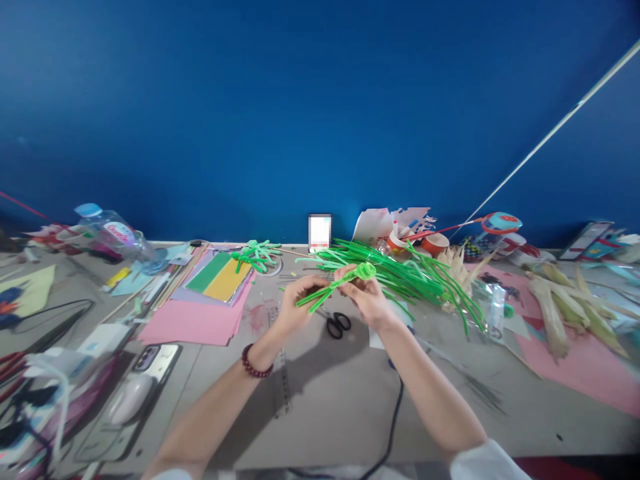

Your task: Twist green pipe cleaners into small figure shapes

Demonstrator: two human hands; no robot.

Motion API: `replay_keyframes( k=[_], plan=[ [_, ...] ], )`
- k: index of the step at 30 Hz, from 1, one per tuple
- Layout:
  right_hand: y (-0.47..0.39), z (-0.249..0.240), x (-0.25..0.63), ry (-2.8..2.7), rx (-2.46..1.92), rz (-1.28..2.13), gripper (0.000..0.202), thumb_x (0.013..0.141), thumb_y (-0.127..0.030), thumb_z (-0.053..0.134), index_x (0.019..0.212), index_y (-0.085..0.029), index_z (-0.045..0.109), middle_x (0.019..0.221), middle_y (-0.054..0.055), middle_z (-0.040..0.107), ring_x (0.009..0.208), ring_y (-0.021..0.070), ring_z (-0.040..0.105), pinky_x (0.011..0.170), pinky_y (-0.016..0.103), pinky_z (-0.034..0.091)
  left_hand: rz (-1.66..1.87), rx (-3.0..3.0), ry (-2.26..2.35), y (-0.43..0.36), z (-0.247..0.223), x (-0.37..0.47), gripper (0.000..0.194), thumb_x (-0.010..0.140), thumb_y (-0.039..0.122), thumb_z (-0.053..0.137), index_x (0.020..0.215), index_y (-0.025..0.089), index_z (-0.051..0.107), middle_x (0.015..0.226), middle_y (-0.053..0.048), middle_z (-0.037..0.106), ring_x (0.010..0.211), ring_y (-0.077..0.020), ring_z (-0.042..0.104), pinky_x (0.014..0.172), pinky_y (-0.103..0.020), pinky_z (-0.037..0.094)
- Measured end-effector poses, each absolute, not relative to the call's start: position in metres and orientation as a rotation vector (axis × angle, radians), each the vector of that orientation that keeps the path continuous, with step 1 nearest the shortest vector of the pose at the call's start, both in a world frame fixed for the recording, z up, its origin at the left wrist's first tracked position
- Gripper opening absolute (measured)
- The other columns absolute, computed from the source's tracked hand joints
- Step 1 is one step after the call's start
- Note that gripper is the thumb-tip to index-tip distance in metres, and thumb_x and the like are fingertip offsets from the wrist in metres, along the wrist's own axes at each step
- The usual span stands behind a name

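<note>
Bright green pipe cleaners (332,288) are held up between my two hands, coiled into a rounded clump at the right end, with loose stems pointing left. My left hand (299,301) is closed round the stem side, its fingertips partly hidden behind the stems. At the coiled end, the fingers of my right hand (369,300) pinch the bundle. Black-handled scissors (339,325) lie on the table just below my hands. A large pile of loose green pipe cleaners (400,273) spreads behind and to the right. Another green pipe-cleaner piece (256,256) rests at the back left.
Pink paper (193,323) and coloured sheets (220,277) lie left, near a plastic bottle (117,230). A clear ruler (285,383) lies below my left hand. Corn husks (565,303) sit on the right. A lit screen (321,232) leans against the blue wall (320,120). A black cable (395,427) crosses the front.
</note>
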State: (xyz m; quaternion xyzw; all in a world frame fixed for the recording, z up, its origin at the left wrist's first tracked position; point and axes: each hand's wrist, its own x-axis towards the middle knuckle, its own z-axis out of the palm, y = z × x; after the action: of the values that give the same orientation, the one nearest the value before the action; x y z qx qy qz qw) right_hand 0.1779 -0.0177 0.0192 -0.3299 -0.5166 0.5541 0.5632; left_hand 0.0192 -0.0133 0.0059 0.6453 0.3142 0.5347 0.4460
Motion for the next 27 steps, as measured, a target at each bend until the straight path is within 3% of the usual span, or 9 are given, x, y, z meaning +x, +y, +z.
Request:
replay_keyframes(
  k=[4,8,14,22,25,27],
  plan=[
    [-0.017,0.015,0.174,-1.197,-0.795,1.305,0.028,0.066,-0.044,0.073,0.077,-0.023,0.059,0.078,0.001,0.058,0.068,0.0147,0.051,0.065,0.030,0.044,1.079,1.224,0.709,-0.015,0.006,0.023,0.027,0.071,0.042,0.068,0.072,0.015,0.064,0.056,-0.001,0.055,0.046,-0.0087,0.044,0.042,-0.023,0.033],
    [-0.016,0.012,0.173,-1.141,-0.862,1.352,0.027,0.063,-0.041,0.075,0.075,-0.021,0.061,0.063,-0.002,0.055,0.058,0.0126,0.048,0.057,0.027,0.040,1.072,1.196,0.714,-0.013,0.008,0.021,0.026,0.069,0.041,0.069,0.070,0.016,0.063,0.061,-0.002,0.058,0.047,-0.0084,0.044,0.042,-0.022,0.033],
    [-0.016,0.010,0.172,-1.061,-0.888,1.372,0.026,0.062,-0.041,0.076,0.066,-0.019,0.061,0.056,-0.002,0.054,0.053,0.0109,0.046,0.051,0.025,0.034,1.231,1.575,0.748,-0.008,0.015,0.010,0.021,0.073,0.036,0.068,0.073,0.015,0.064,0.071,-0.005,0.065,0.066,-0.0152,0.058,0.058,-0.026,0.044],
    [-0.016,0.012,0.171,-1.037,-0.884,1.358,0.022,0.064,-0.036,0.076,0.073,-0.020,0.064,0.065,-0.001,0.061,0.056,0.0116,0.052,0.051,0.025,0.036,1.160,1.451,0.741,-0.007,0.014,0.010,0.018,0.074,0.034,0.068,0.076,0.016,0.066,0.071,-0.004,0.067,0.062,-0.0144,0.058,0.056,-0.026,0.044],
    [-0.017,0.018,0.174,-1.010,-0.850,1.414,0.020,0.063,-0.034,0.077,0.070,-0.020,0.065,0.066,-0.002,0.061,0.056,0.0109,0.053,0.052,0.024,0.038,1.108,1.303,0.630,0.001,0.016,0.003,0.018,0.073,0.032,0.067,0.083,0.017,0.070,0.087,-0.008,0.070,0.074,-0.0183,0.062,0.068,-0.031,0.049],
    [-0.018,0.021,0.175,-1.007,-0.839,1.460,0.020,0.063,-0.033,0.077,0.072,-0.019,0.066,0.070,-0.001,0.062,0.055,0.0100,0.054,0.053,0.025,0.041,1.030,1.209,0.520,0.008,0.017,-0.004,0.027,0.076,0.039,0.062,0.085,0.016,0.072,0.097,-0.012,0.070,0.081,-0.0231,0.064,0.077,-0.038,0.049]
  ],
)
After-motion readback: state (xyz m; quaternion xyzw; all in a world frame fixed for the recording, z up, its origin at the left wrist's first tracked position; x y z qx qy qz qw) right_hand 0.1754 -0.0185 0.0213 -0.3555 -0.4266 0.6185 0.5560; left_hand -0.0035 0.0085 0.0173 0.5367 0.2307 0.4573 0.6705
